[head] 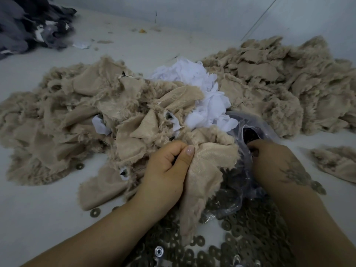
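My left hand (169, 166) grips a beige plush fabric piece (208, 170), thumb pressed on its smooth back side, fingers curled round a fold. My right hand (275, 162) reaches into a clear plastic bag (248, 128) holding small dark parts; its fingertips are curled inside the bag's mouth and partly hidden, so what they pinch does not show. A heap of flat round washers (237, 237) lies under both forearms. Some beige pieces carry a small black eye on a white patch (123, 172).
A big heap of beige plush pieces (63, 120) spreads left, another heap of beige plush pieces (279, 79) at the right back. White fabric scraps (202, 97) lie between them. Dark grey cloth (25, 26) is piled far left. One beige piece (335, 162) lies apart at right.
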`<state>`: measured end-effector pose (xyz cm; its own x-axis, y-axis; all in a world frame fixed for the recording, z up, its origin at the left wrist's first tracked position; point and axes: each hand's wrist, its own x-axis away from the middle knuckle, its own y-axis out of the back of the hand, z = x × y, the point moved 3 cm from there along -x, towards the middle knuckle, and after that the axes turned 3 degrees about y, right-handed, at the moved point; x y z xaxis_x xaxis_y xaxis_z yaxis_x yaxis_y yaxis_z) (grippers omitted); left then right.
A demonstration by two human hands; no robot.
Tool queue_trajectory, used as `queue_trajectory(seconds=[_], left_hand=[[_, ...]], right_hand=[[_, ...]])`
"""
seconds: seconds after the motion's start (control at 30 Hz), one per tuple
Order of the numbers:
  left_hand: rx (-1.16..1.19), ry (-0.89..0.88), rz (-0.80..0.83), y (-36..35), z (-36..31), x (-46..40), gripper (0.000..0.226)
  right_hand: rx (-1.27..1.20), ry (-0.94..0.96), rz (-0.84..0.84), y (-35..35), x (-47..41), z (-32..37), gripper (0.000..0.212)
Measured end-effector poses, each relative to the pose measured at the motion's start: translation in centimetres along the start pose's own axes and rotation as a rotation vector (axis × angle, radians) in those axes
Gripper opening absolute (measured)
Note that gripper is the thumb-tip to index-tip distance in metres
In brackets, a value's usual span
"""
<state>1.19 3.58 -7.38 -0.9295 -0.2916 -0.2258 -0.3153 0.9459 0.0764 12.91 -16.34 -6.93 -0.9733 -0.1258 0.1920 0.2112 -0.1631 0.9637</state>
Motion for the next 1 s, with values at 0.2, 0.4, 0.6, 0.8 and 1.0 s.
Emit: queue_trajectory(seconds=[0.2, 0.4, 0.6, 0.8, 1.0], left_hand=[[0.014, 0.010, 0.006, -0.3, 0.0, -0.1, 0.041], [0.024, 0.018, 0.008, -0.6, 0.3, -0.2, 0.041], [0.020, 0.028, 0.003, -0.7, 0.3, -0.1, 0.042], [0.022, 0.033, 0.003, -0.8, 0.3, -0.1, 0.040], [0.028, 0.037, 0.006, -0.8, 0.3, -0.1, 0.042]], right_hand=[[-0.094, 0.048, -0.192, -0.5, 0.4, -0.7, 0.040], [-0.021, 0.092, -0.024, -0.2, -0.1, -0.6, 0.030], [-0.146, 0.214, -0.112, 0.3, 0.4, -0.2, 0.017], [-0.100, 0.364, -0.222, 0.7, 1.6, 0.5, 0.018], [-0.081, 0.232, -0.341, 1.2, 1.4, -0.3, 0.018]])
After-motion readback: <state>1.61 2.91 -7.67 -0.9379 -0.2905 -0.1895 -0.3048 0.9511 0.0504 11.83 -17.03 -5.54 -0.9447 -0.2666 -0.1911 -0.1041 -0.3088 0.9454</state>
